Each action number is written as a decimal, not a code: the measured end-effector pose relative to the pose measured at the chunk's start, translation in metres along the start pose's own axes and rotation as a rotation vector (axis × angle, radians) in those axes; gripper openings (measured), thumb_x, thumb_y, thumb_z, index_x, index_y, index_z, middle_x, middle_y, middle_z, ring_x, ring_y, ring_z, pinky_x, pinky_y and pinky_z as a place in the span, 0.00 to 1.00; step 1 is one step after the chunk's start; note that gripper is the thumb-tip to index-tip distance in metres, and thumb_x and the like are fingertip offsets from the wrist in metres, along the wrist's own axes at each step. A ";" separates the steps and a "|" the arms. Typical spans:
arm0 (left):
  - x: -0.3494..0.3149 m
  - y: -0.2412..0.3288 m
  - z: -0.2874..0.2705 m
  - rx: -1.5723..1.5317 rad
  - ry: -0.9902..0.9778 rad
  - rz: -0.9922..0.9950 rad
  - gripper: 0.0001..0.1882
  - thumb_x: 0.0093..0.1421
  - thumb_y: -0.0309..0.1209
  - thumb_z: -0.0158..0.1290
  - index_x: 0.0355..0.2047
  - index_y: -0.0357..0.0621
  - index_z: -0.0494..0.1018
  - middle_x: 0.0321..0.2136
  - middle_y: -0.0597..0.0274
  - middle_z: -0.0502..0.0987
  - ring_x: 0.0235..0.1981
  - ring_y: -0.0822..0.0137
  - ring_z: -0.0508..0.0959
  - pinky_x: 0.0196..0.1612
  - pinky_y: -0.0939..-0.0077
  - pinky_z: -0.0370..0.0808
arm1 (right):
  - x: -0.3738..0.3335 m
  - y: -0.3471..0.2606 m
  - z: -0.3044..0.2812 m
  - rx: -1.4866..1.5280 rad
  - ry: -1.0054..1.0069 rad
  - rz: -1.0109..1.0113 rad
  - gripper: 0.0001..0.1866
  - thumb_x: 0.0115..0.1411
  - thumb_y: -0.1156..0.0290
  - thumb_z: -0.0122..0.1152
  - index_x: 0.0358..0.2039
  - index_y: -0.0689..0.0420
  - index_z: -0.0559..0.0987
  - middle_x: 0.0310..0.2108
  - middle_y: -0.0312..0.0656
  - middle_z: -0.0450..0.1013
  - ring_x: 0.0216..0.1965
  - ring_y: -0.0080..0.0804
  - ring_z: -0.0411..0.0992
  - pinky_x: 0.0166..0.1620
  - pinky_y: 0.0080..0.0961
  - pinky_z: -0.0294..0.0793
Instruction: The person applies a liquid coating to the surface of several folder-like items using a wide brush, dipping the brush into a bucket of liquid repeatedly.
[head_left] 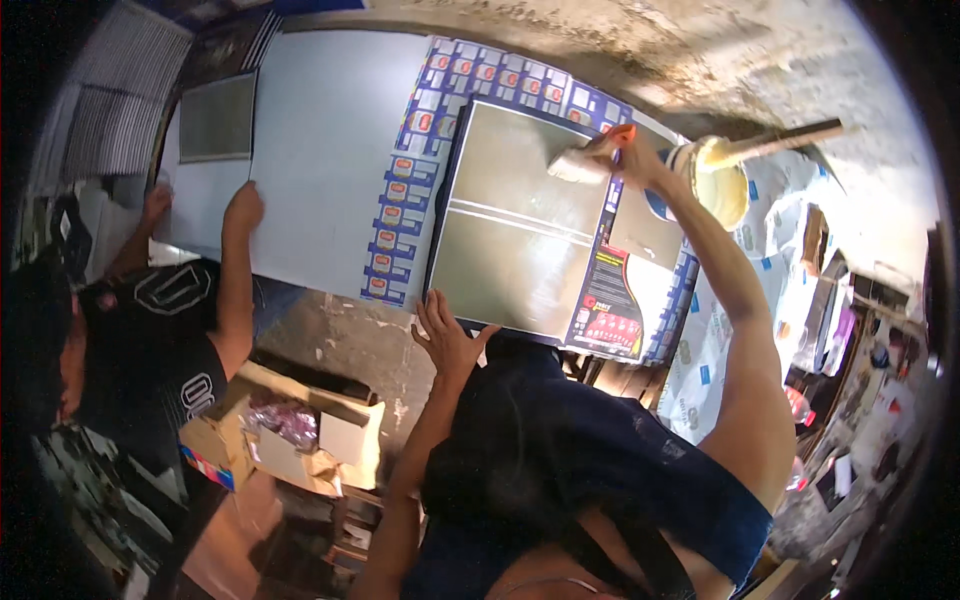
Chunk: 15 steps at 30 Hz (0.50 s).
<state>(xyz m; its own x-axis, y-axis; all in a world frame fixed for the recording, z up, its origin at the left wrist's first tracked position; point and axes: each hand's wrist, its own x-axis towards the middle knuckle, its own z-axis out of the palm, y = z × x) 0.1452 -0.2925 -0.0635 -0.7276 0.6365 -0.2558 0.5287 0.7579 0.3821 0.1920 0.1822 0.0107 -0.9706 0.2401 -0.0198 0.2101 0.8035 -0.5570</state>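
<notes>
My right hand (pixel 637 165) is closed round a wide flat brush (pixel 580 165) with pale bristles and an orange handle end. The bristles lie against the upper right of a grey-brown board (pixel 515 275), which has a dark border and a pale double strip across its middle. At the board's near left corner, my left hand (pixel 449 338) rests with its fingers spread along the edge. Under the board lie printed sheets (pixel 395 215) with blue, white and red patterns. A black, red and yellow printed piece (pixel 612 305) shows at its right side.
A bucket (pixel 725 195) of pale yellow paste with a wooden stick (pixel 785 140) stands at the right. On the left, another person's hands (pixel 245 208) hold a sheet with a grey panel (pixel 218 118). An open cardboard box (pixel 350 410) lies below the white table surface (pixel 325 160).
</notes>
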 end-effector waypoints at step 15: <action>0.007 0.006 -0.007 0.063 -0.106 -0.122 0.69 0.40 0.71 0.59 0.69 0.37 0.45 0.68 0.50 0.49 0.70 0.47 0.47 0.63 0.31 0.48 | 0.213 -0.090 0.036 -0.352 -0.029 -0.512 0.25 0.58 0.44 0.62 0.39 0.54 0.79 0.33 0.43 0.79 0.38 0.42 0.78 0.42 0.40 0.77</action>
<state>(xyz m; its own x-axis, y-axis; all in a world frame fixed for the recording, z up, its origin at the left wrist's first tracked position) 0.1400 -0.2845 -0.0569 -0.7400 0.5479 -0.3901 0.4677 0.8360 0.2869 -0.0381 0.1415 0.0262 -0.9601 -0.2346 0.1524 -0.2619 0.9453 -0.1945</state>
